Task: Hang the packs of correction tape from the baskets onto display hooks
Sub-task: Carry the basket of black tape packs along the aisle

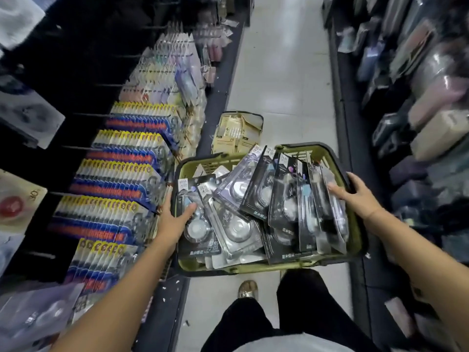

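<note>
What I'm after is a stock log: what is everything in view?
basket: one, olive green, mid-aisle
packs: many, black and clear, piled in basket
hung packs: many rows, yellow, blue and red, left hooks
bare hooks: several, black, upper left
cards: a stack, beige, dark bin beyond basket
floor: pale tiles
shoe: one, tan, below basket
left hand: grips basket's left rim
right hand: grips basket's right rim

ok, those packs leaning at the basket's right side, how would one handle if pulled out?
Packs look light and fairly stiff: flat card, clear blister. Glossy fronts, likely slippery. They lean on each other beside the right hand, so neighbours may topple.
</note>
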The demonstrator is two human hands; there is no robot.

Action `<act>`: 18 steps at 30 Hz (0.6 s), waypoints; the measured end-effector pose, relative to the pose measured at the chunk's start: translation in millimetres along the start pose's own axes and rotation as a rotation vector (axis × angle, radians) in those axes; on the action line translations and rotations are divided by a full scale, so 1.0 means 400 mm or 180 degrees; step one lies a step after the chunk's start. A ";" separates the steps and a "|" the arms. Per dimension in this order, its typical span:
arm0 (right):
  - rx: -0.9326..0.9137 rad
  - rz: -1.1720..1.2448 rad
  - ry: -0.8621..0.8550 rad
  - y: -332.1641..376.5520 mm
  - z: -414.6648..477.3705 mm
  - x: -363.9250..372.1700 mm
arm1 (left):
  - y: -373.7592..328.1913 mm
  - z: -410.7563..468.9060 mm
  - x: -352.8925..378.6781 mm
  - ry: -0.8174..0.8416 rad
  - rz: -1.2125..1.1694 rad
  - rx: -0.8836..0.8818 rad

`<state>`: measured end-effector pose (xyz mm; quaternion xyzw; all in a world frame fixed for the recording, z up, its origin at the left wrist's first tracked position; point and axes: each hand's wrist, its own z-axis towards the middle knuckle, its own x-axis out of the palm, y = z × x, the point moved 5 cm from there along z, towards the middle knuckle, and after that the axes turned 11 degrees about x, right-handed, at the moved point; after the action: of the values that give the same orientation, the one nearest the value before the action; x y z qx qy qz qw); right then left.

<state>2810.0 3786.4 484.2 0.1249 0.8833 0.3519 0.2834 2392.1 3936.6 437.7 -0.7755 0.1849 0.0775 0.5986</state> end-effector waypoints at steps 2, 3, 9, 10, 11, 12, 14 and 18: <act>-0.0076 -0.0087 0.0172 0.073 0.078 0.013 | -0.014 0.049 0.015 -0.0176 0.0027 -0.0049; -0.0091 -0.0135 0.0247 0.100 0.121 0.021 | -0.015 0.067 0.020 -0.0271 0.0039 -0.0072; -0.0383 -0.0668 0.0872 0.311 0.299 0.101 | 0.002 0.131 0.053 -0.0830 -0.0141 -0.0308; -0.0439 -0.0762 0.0935 0.347 0.320 0.119 | 0.002 0.132 0.057 -0.0941 -0.0182 -0.0298; -0.0441 -0.0838 0.1007 0.376 0.342 0.139 | 0.012 0.131 0.061 -0.1034 -0.0238 -0.0359; -0.0496 -0.0911 0.1067 0.403 0.360 0.161 | 0.013 0.125 0.062 -0.1144 -0.0315 -0.0405; -0.0589 -0.1072 0.1163 0.447 0.388 0.209 | 0.043 0.114 0.055 -0.1316 -0.0416 -0.0477; -0.0598 -0.1269 0.1498 0.495 0.414 0.315 | 0.093 0.085 0.033 -0.1589 -0.0619 -0.0682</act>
<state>2809.8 4073.6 471.3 -0.1620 0.8954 0.3886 0.1450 2393.7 3958.5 390.4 -0.8053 -0.0526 0.2274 0.5450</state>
